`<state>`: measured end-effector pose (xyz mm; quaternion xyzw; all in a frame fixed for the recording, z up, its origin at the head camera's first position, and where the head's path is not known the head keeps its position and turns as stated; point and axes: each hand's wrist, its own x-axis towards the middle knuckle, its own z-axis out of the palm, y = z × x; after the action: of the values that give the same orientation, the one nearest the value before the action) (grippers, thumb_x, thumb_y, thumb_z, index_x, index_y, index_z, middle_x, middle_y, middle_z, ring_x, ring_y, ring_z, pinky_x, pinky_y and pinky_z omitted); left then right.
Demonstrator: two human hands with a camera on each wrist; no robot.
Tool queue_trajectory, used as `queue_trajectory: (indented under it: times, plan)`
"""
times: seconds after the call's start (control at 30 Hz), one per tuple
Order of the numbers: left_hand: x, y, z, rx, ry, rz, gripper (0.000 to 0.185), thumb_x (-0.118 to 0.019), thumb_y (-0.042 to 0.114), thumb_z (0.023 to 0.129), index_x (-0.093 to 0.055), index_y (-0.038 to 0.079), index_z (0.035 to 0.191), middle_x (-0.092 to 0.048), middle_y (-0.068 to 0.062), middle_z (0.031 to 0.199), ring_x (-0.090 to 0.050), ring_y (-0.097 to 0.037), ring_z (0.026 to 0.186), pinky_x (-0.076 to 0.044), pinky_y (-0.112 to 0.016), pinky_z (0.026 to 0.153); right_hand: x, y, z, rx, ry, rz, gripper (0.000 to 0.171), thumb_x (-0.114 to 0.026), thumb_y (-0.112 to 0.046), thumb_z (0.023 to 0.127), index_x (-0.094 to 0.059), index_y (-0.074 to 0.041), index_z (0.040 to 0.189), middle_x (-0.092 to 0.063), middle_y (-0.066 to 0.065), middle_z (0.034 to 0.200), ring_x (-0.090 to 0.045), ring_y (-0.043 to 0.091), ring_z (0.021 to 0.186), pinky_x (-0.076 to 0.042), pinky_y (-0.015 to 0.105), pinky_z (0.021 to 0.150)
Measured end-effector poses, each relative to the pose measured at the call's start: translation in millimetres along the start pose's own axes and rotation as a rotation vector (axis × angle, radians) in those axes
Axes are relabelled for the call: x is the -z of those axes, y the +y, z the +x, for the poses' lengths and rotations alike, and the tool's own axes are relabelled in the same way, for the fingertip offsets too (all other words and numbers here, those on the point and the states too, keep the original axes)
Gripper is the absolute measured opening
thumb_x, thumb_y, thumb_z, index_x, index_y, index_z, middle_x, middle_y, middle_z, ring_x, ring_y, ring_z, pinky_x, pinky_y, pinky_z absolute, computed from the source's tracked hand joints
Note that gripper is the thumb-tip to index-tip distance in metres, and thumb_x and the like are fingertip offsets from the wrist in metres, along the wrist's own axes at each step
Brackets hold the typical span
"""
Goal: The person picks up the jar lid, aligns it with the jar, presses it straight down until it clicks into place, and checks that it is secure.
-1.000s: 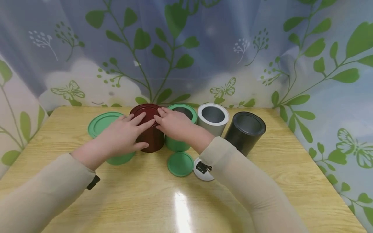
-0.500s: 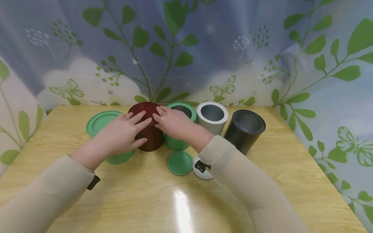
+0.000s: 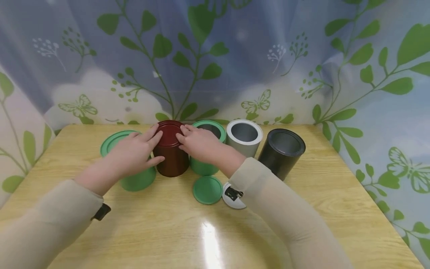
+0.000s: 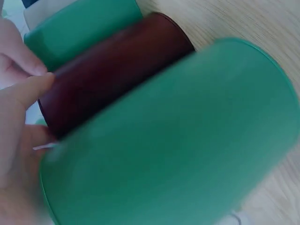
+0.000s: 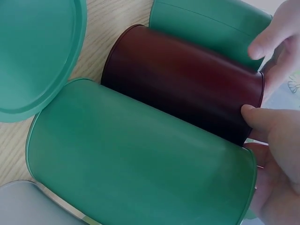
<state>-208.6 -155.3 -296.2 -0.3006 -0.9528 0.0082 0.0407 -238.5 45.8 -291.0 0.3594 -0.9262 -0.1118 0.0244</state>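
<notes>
The dark red cylindrical tin can [image 3: 171,158] stands upright on the pale wooden table [image 3: 336,194], its red lid on. The left hand [image 3: 132,155] cups its left side, thumb curled round the wall; the right hand [image 3: 198,144] pinches its lid rim, resting over the open green can [image 3: 206,164] touching its right.

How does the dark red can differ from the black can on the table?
The dark red can has its lid on; the black can stands open, its mouth showing. The left hand and right hand touch the dark red can's lid rim, while the black can stands untouched at the right end of the row. The dark red can sits between two green cans; the black one has a neighbour only on one side. Both are upright cylinders.
</notes>
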Motion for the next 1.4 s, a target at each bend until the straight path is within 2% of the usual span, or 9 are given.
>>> queue_trajectory:
  times: [0.13,0.27,0.4,0.63,0.73,0.87,1.03,1.2,1.4]
  plan:
    - [-2.9,9.0,15.0,0.031,-0.028,0.01,0.081,-0.057,0.046,0.09,-0.028,-0.009,0.142,-0.025,-0.03,0.145,-0.027,-0.043,0.132,-0.026,-0.054,0.105,0.6,-0.2,1.4,0.005,-0.007,-0.009,0.045,-0.045,-0.035,0.099,-0.046,-0.015,0.14,-0.037,0.011,0.145,-0.031,0.021,0.135,-0.036,0.035,0.103]
    - [-6.6,13.7,27.0,0.053,-0.057,0.008,0.081,-0.053,0.047,0.092,-0.025,-0.009,0.143,-0.023,-0.032,0.145,-0.023,-0.045,0.133,-0.022,-0.051,0.108,0.4,-1.4,2.3,0.016,-0.021,-0.008,0.046,-0.043,-0.035,0.1,-0.044,-0.014,0.141,-0.036,0.011,0.146,-0.029,0.022,0.136,-0.036,0.035,0.103]
    - [-9.2,15.5,31.5,0.071,-0.082,0.021,0.077,-0.05,0.045,0.094,-0.025,-0.01,0.142,-0.02,-0.033,0.145,-0.02,-0.046,0.133,-0.02,-0.051,0.109,0.0,-1.8,2.6,0.024,-0.017,-0.027,0.047,-0.042,-0.036,0.1,-0.043,-0.014,0.141,-0.037,0.011,0.145,-0.03,0.022,0.135,-0.037,0.035,0.102]
    - [-10.4,19.0,37.1,0.037,-0.081,0.023,0.072,-0.048,0.041,0.096,-0.027,-0.012,0.141,-0.021,-0.035,0.144,-0.019,-0.046,0.134,-0.018,-0.05,0.109,2.1,1.4,-0.3,0.032,-0.018,-0.145,0.047,-0.042,-0.038,0.099,-0.044,-0.015,0.141,-0.042,0.009,0.142,-0.035,0.021,0.132,-0.038,0.037,0.101]
    - [-10.7,19.7,36.5,0.049,-0.06,-0.003,0.074,-0.05,0.041,0.095,-0.026,-0.011,0.141,-0.021,-0.035,0.144,-0.019,-0.047,0.134,-0.018,-0.051,0.109,6.8,2.1,-0.6,0.041,-0.061,-0.156,0.051,-0.04,-0.037,0.1,-0.038,-0.013,0.144,-0.039,0.008,0.145,-0.032,0.021,0.134,-0.033,0.039,0.104]
    - [-12.9,21.4,32.2,0.064,-0.019,-0.007,0.077,-0.054,0.042,0.093,-0.025,-0.011,0.142,-0.023,-0.033,0.144,-0.022,-0.047,0.132,-0.021,-0.053,0.107,7.4,3.1,-4.5,0.039,-0.122,-0.091,0.058,-0.038,-0.038,0.1,-0.025,-0.009,0.148,-0.028,0.008,0.15,-0.023,0.02,0.138,-0.026,0.039,0.109]
    - [-11.8,28.7,24.7,0.065,-0.004,0.027,0.078,-0.054,0.044,0.092,-0.026,-0.008,0.143,-0.025,-0.029,0.146,-0.023,-0.043,0.134,-0.022,-0.054,0.107,2.7,5.0,-20.2,0.056,-0.109,-0.007,0.064,-0.043,-0.04,0.099,-0.02,-0.007,0.149,-0.019,0.009,0.153,-0.016,0.021,0.14,-0.021,0.039,0.11]
    - [-10.7,38.5,14.1,0.039,0.03,0.043,0.077,-0.056,0.045,0.091,-0.029,-0.006,0.143,-0.027,-0.025,0.147,-0.025,-0.039,0.135,-0.024,-0.054,0.106,3.6,6.7,-37.2,0.074,-0.062,0.047,0.066,-0.046,-0.039,0.098,-0.022,-0.004,0.148,-0.021,0.012,0.152,-0.018,0.023,0.139,-0.022,0.039,0.11]
    - [-16.6,48.6,2.2,-0.009,0.09,0.05,0.077,-0.06,0.046,0.088,-0.035,-0.005,0.141,-0.032,-0.024,0.145,-0.032,-0.037,0.132,-0.031,-0.054,0.102,1.6,7.9,-59.3,0.052,-0.063,0.106,0.068,-0.049,-0.038,0.097,-0.021,-0.002,0.148,-0.021,0.013,0.152,-0.018,0.024,0.139,-0.021,0.038,0.111]
